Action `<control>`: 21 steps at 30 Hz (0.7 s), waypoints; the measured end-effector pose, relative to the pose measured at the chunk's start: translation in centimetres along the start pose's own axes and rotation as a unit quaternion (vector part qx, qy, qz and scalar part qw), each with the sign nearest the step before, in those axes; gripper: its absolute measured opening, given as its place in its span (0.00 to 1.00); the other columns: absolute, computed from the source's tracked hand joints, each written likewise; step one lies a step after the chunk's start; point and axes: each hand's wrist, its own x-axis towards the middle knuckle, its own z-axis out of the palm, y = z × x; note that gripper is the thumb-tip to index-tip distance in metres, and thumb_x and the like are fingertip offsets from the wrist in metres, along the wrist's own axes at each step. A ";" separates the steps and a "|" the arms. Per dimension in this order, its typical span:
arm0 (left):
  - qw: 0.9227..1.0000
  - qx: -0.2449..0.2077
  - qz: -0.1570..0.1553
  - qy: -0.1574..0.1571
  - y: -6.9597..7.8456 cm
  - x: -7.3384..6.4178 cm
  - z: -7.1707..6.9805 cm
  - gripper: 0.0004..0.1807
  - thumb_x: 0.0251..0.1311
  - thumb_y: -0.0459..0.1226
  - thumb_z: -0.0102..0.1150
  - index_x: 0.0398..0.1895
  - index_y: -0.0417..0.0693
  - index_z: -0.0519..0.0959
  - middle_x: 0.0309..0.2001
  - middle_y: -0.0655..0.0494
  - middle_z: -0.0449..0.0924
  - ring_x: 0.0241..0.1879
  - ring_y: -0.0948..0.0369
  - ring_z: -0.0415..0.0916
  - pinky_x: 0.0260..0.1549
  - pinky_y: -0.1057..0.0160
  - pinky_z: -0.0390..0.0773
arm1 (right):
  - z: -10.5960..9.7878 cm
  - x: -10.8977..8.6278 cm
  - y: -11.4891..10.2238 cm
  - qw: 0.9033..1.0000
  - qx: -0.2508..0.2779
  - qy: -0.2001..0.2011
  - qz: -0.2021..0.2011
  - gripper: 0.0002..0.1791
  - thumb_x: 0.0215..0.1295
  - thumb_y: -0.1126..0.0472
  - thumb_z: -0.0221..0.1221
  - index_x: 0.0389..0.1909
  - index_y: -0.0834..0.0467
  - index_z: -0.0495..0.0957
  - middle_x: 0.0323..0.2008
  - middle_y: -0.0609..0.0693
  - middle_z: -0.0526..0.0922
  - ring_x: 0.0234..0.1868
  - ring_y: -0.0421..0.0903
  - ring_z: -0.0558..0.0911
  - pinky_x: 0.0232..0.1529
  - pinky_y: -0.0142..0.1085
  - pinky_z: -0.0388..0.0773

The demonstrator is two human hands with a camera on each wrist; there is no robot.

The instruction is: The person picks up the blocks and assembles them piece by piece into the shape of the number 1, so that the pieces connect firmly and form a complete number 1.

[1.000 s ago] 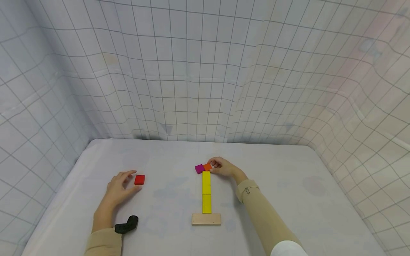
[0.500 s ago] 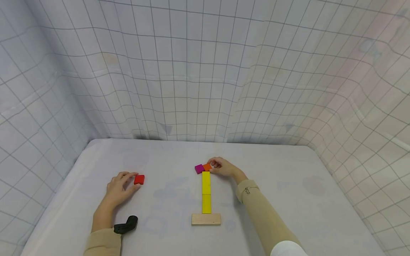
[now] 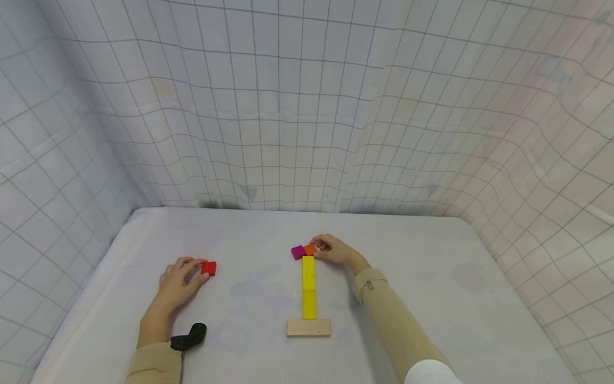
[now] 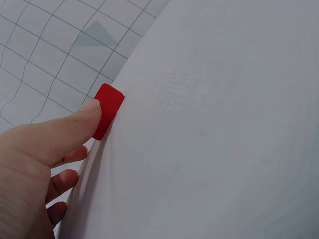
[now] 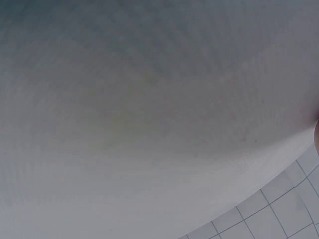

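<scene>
On the left of the table, my left hand (image 3: 177, 285) pinches a red square block (image 3: 208, 268) between thumb and fingers. The left wrist view shows my thumb pressed to the side of the red block (image 4: 108, 110), which sits on the cloth. My right hand (image 3: 336, 250) pinches an orange block (image 3: 310, 249) at the top of two yellow blocks (image 3: 309, 288) laid end to end. A purple block (image 3: 298, 252) touches the orange one on its left. Below the yellow blocks lies a plain wooden block (image 3: 308, 328). Only a sliver of a finger shows in the right wrist view.
A white cloth covers the table (image 3: 408, 309). Gridded white curtains (image 3: 297, 106) hang behind it and at both sides. A black strap device (image 3: 189, 337) is worn at my left wrist.
My left thumb and fingers have closed in on the red block from both sides and now touch it. The right hand and the other blocks stay where they were.
</scene>
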 end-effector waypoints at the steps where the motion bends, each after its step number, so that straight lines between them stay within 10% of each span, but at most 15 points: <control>1: 1.000 0.000 0.001 0.001 0.0 0.0 0.0 0.22 0.57 0.45 0.57 0.52 0.42 0.72 0.52 0.37 0.64 0.49 0.38 0.59 0.43 0.39 0.56 | 0.0 0.0 0.0 1.000 0.000 -0.001 0.000 0.16 0.61 0.64 0.57 0.50 0.62 0.70 0.37 0.52 0.69 0.40 0.45 0.67 0.43 0.33 0.65; 21: 0.997 -0.046 0.016 0.056 0.8 0.2 0.8 0.23 0.56 0.44 0.60 0.51 0.41 0.73 0.43 0.43 0.73 0.40 0.50 0.66 0.36 0.51 0.57 | 0.0 0.1 0.1 1.000 0.006 -0.003 -0.001 0.17 0.61 0.65 0.57 0.50 0.63 0.70 0.37 0.52 0.69 0.40 0.45 0.67 0.44 0.33 0.65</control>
